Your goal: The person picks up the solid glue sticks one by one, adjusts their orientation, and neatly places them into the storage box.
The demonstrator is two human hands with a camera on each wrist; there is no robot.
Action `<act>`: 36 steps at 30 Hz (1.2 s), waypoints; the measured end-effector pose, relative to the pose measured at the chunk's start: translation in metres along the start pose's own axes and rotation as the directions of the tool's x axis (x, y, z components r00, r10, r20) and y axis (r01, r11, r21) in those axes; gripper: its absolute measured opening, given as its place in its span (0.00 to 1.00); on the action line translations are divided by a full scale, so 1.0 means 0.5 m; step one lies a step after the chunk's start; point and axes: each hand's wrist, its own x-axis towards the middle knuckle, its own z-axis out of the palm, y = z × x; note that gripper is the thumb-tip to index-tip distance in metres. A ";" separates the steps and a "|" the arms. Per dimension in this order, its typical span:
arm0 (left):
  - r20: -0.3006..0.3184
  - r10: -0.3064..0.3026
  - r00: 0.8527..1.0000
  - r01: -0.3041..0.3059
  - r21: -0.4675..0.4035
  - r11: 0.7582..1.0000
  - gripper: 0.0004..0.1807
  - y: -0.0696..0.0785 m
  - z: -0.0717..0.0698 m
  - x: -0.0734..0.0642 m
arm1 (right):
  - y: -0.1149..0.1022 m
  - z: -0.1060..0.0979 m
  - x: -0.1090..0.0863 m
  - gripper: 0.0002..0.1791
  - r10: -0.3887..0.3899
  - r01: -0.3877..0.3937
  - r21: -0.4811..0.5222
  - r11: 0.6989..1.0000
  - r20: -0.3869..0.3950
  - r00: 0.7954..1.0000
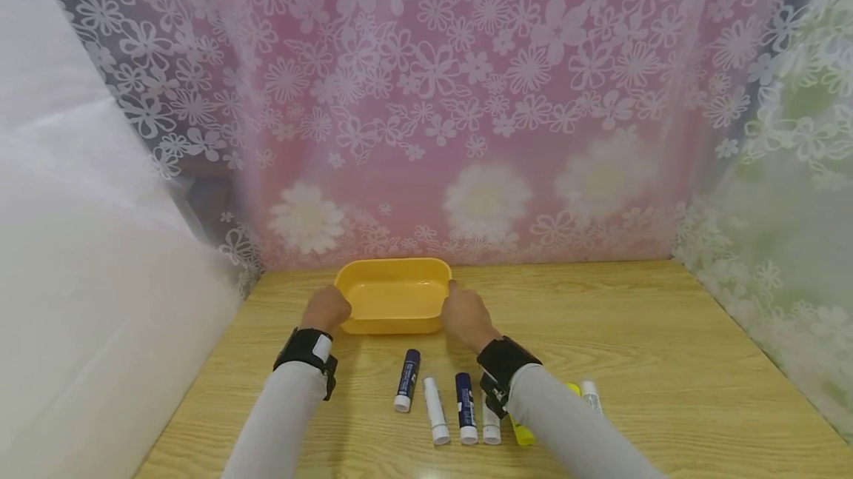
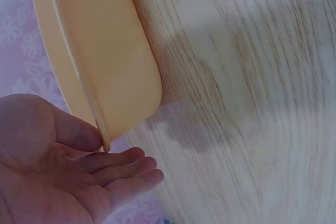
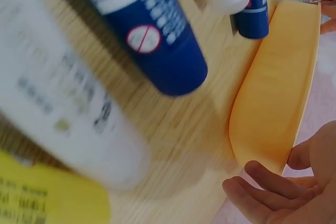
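Tray [image 1: 396,326] pinched by fingers of left hand [image 1: 326,309], right hand [image 1: 466,316]; uneven pull could knock nearest blue tube [image 1: 408,379], wrist-side of fingers.

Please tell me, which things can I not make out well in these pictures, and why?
Head view: whether the yellow pieces beside the right sleeve are one tube; the sleeve covers between.
Right wrist view: print on the large white tube, blurred.
Right wrist view: most of the left hand, cut by the right edge.
Left wrist view: the yellow tray, cut by the top edge.
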 end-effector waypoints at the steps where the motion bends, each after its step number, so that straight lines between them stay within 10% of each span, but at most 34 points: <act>1: 0.005 -0.002 1.000 0.002 -0.003 1.000 0.13 0.005 0.003 0.001 | 0.006 -0.003 0.000 0.17 0.004 -0.004 0.011 1.000 -0.005 1.000; 12: 0.011 0.016 1.000 -0.017 0.033 0.999 0.31 0.053 0.028 0.005 | 0.062 -0.039 0.000 0.12 -0.050 0.050 -0.009 0.999 -0.054 0.997; 36: 0.001 -0.023 1.000 0.022 0.060 0.998 0.35 0.132 0.085 0.008 | 0.149 -0.083 -0.020 0.18 -0.015 0.014 -0.043 0.999 -0.020 1.000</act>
